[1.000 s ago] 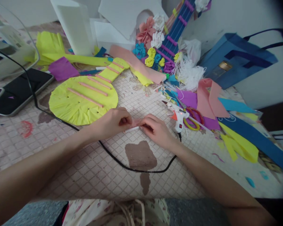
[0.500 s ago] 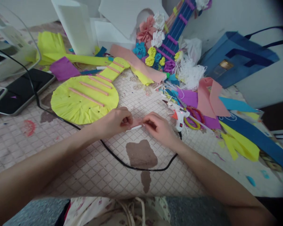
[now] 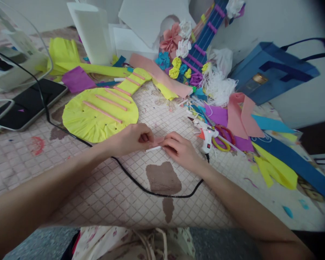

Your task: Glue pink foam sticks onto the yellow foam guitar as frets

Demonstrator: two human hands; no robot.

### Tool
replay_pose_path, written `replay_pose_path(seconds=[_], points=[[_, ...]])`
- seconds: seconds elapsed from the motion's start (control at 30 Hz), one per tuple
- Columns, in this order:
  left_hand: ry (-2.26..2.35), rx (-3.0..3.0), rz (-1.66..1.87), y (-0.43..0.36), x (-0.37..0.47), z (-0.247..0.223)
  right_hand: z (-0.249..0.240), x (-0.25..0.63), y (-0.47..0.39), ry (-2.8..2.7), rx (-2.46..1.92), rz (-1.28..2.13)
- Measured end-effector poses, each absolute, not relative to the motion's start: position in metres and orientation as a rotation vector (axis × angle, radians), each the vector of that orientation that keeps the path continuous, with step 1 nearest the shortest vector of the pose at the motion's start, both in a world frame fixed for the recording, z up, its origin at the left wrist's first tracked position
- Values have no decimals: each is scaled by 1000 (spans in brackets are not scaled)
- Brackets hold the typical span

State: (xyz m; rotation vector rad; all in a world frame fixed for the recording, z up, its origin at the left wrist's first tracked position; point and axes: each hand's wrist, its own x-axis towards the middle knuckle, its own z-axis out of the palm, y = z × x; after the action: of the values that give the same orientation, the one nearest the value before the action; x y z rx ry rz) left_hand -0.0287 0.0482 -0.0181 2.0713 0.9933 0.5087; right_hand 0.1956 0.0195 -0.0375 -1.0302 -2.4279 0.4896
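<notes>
My left hand (image 3: 137, 139) and my right hand (image 3: 181, 148) are close together over the table, both with fingers pinched. Between them stretches a small piece of pink crepe paper (image 3: 157, 141), gripped at either end. A thin white stick (image 3: 155, 148) lies along the paper's near edge, its ends partly hidden by my fingers. Just beyond my left hand lies a yellow paper-covered guitar shape (image 3: 97, 126), with several pink sticks (image 3: 112, 99) laid across its body and neck. To the right of my right hand is a white hot glue gun (image 3: 206, 137).
Scissors (image 3: 223, 139) lie beside the glue gun, among coloured paper scraps. A black cable (image 3: 141, 187) loops across the table in front of me. A phone (image 3: 29, 103) lies at left. At the back stand a flower-decorated blue guitar neck (image 3: 206, 39) and a blue bag (image 3: 273, 72).
The view has shifted slightly. My right fingers have moved a little along the pink paper and stick, more extended than before; my left hand keeps its pinch.
</notes>
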Motion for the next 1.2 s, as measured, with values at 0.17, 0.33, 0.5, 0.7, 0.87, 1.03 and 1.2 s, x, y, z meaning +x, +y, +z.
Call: replay_pose_path(seconds=[0.17,0.33,0.5,0.7,0.87,1.03,1.2], points=[[1062,2038,637,45,-30,-13,-35,194,19,-2449,-1080,507],[1038,2310,614,31,-23,-11,-34,193,19,-2445,-1088,516],[1087,2443,545,22,-17,-17,-33,193,19,-2448,-1106,520],[1120,2461,497,21,-15,-21,-34,193,21,-2452,-1122,515],[1120,2418,537,23,-16,-23,-34,193,22,-2449,-1108,526],[1116,2349,548,23,-17,-22,-34,193,21,-2453,-1101,528],[1096,2341,578,24,-16,-22,-35,193,20,-2455,-1109,497]])
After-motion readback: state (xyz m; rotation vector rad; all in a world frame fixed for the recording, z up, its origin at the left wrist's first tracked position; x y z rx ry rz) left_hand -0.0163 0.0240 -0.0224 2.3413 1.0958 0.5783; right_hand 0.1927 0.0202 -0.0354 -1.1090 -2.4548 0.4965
